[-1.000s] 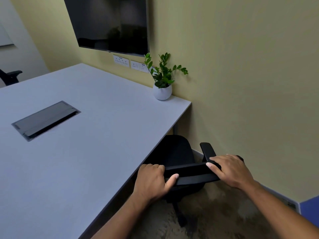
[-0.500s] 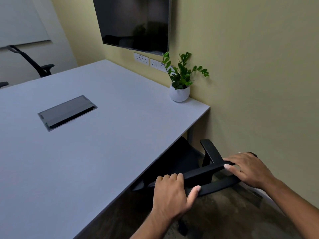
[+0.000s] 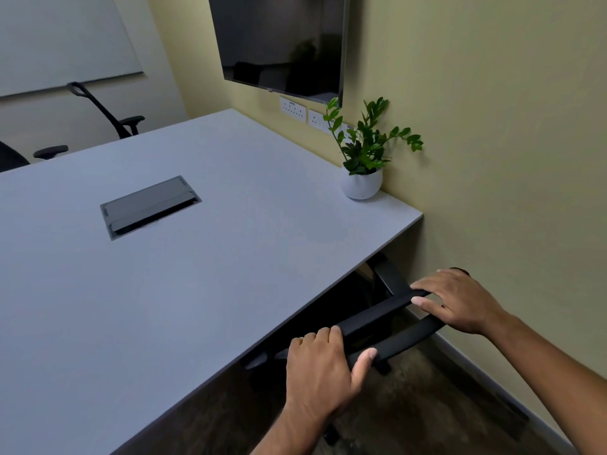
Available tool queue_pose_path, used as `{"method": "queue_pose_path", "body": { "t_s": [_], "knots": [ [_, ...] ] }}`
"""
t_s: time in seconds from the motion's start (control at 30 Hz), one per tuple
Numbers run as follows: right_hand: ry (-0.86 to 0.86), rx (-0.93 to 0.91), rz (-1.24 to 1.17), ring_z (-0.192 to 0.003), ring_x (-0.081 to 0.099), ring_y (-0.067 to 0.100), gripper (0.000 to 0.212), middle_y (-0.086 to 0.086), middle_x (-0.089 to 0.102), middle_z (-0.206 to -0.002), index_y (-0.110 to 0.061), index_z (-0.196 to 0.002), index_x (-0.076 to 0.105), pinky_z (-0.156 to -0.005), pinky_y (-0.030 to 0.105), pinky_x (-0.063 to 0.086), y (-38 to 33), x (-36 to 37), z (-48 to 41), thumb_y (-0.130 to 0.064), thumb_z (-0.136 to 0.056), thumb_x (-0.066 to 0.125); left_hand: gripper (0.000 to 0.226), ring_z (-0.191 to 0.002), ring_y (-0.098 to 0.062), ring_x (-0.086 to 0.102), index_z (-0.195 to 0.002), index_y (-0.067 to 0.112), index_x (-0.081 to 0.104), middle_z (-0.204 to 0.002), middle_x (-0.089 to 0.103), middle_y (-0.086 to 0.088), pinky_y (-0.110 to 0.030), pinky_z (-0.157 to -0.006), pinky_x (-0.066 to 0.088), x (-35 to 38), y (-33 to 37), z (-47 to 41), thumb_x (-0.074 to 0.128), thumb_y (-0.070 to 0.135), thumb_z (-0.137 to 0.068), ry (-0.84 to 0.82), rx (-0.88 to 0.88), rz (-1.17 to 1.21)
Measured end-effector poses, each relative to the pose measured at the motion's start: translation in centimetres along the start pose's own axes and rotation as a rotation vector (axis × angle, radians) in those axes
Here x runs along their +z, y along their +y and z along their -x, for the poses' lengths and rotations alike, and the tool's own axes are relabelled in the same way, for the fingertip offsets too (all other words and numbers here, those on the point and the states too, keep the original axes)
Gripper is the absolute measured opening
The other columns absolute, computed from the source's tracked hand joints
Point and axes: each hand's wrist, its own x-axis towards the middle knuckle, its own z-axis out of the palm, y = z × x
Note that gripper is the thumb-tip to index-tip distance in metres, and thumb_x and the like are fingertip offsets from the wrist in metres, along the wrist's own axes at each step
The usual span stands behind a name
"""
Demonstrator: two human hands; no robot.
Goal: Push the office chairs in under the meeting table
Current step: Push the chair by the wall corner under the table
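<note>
Black office chair point(image 3: 377, 326) sits tucked mostly under the grey counter point(image 3: 197, 274), near the wall. Left hand point(image 3: 323, 369) and right hand point(image 3: 460, 300) each close their grip around its backrest top.

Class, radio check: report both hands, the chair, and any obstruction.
Left hand and right hand both gripping chair backrest top. Seat mostly under meeting table. Wall close on right; nothing seen blocking.
</note>
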Motion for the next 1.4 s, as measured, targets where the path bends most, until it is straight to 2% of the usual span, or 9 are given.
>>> {"method": "queue_pose_path", "body": {
  "t_s": [0.13,0.33,0.47,0.57,0.73,0.93,1.17,1.3,1.4],
  "knots": [
    [0.024,-0.033,-0.037,-0.108,0.071,0.018,0.083,-0.007,0.079,-0.117,-0.022,-0.118,0.08,-0.101,0.042,0.049,2.0,0.3,-2.3,-0.081,-0.102,0.024,0.076,-0.067,-0.024,0.059,-0.084,0.02,0.057,-0.077,0.062,0.001,-0.044,-0.067,0.05,0.3,1.1,-1.8,0.02,0.084,-0.103,0.007,-0.024,-0.028],
    [0.013,-0.076,-0.073,-0.107,0.071,0.018,0.088,-0.006,0.08,-0.116,-0.022,-0.117,0.081,-0.099,0.037,0.043,4.9,0.2,-5.4,-0.085,-0.099,0.023,0.076,-0.063,-0.025,0.058,-0.08,0.02,0.054,-0.073,0.059,0.0,-0.044,-0.066,0.051,1.0,3.0,-4.4,0.02,0.084,-0.103,0.019,-0.083,-0.038],
    [-0.029,-0.091,-0.06,-0.115,0.07,0.019,0.089,-0.005,0.078,-0.122,-0.022,-0.121,0.079,-0.111,0.046,0.044,6.9,0.8,-7.7,-0.085,-0.099,0.02,0.077,-0.062,-0.025,0.057,-0.08,0.019,0.056,-0.072,0.059,0.0,-0.043,-0.065,0.051,1.4,4.0,-5.8,0.02,0.083,-0.103,0.023,-0.13,-0.035],
    [-0.016,-0.097,-0.058,-0.118,0.069,0.018,0.088,-0.005,0.078,-0.123,-0.023,-0.121,0.079,-0.114,0.05,0.042,8.0,1.1,-9.3,-0.084,-0.099,0.019,0.078,-0.063,-0.026,0.056,-0.081,0.019,0.055,-0.072,0.058,0.0,-0.044,-0.067,0.051,1.7,4.4,-7.0,0.017,0.084,-0.102,0.035,-0.155,-0.027],
    [0.021,-0.133,-0.064,-0.111,0.071,0.019,0.088,-0.005,0.08,-0.117,-0.021,-0.117,0.08,-0.106,0.047,0.044,8.4,1.4,-11.4,-0.082,-0.1,0.019,0.078,-0.061,-0.025,0.057,-0.078,0.019,0.055,-0.069,0.057,0.001,-0.044,-0.069,0.053,2.2,3.8,-8.8,0.02,0.085,-0.101,0.051,-0.193,-0.016],
    [0.035,-0.169,-0.041,-0.1,0.07,0.017,0.079,-0.009,0.08,-0.11,-0.025,-0.111,0.08,-0.094,0.046,0.048,8.9,2.3,-13.7,-0.077,-0.104,0.02,0.073,-0.056,-0.027,0.055,-0.073,0.017,0.054,-0.064,0.057,0.0,-0.04,-0.062,0.049,2.4,2.6,-10.5,0.032,0.082,-0.1,0.026,-0.237,-0.055],
    [0.04,-0.182,-0.041,-0.098,0.069,0.017,0.077,-0.008,0.079,-0.11,-0.023,-0.111,0.079,-0.094,0.044,0.046,9.7,2.7,-15.5,-0.075,-0.103,0.022,0.078,-0.063,-0.027,0.059,-0.08,0.016,0.062,-0.071,0.062,-0.001,-0.043,-0.068,0.053,2.3,2.6,-11.9,0.027,0.083,-0.1,-0.014,-0.263,-0.032],
    [0.031,-0.195,-0.028,-0.096,0.069,0.018,0.066,-0.008,0.079,-0.108,-0.023,-0.109,0.079,-0.09,0.042,0.046,9.9,2.6,-15.8,-0.067,-0.104,0.031,0.08,-0.067,-0.029,0.061,-0.083,0.015,0.062,-0.075,0.064,-0.002,-0.044,-0.071,0.052,2.3,2.9,-12.3,0.024,0.083,-0.1,-0.035,-0.271,-0.039],
    [0.027,-0.166,-0.032,-0.099,0.068,0.017,0.068,-0.008,0.079,-0.109,-0.024,-0.11,0.078,-0.093,0.044,0.046,10.1,2.9,-15.8,-0.069,-0.104,0.027,0.079,-0.066,-0.028,0.06,-0.083,0.015,0.061,-0.074,0.064,-0.002,-0.044,-0.071,0.052,2.3,2.8,-12.3,0.025,0.083,-0.1,-0.036,-0.269,-0.033]
  ]
}}
